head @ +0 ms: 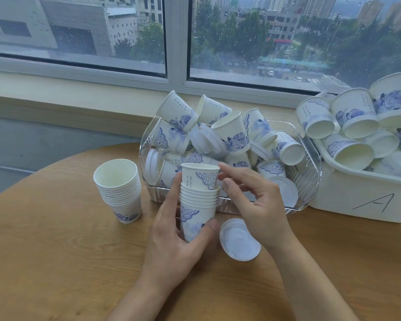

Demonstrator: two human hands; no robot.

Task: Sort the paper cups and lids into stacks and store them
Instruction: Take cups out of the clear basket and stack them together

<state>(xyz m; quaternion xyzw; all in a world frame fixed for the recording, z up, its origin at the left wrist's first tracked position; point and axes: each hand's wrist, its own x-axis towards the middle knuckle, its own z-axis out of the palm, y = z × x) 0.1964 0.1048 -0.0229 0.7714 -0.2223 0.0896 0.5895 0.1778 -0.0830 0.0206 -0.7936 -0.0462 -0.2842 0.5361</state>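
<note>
My left hand (171, 237) grips the base of a stack of white paper cups with blue flower print (198, 205), held upright above the table. The top cup (200, 176) sits only partly nested, and my right hand (252, 200) pinches its rim with thumb and fingertips. A second, finished stack of cups (119, 188) stands on the table to the left. A small pile of white lids (239, 239) lies on the table under my right wrist. Behind my hands, a clear ribbed basket (310, 181) holds several loose cups and lids in a jumble.
A white bin marked "A" (357, 200) at the right is heaped with more cups. The round wooden table (56, 262) stands against a window ledge (79, 89), its curved edge at the left.
</note>
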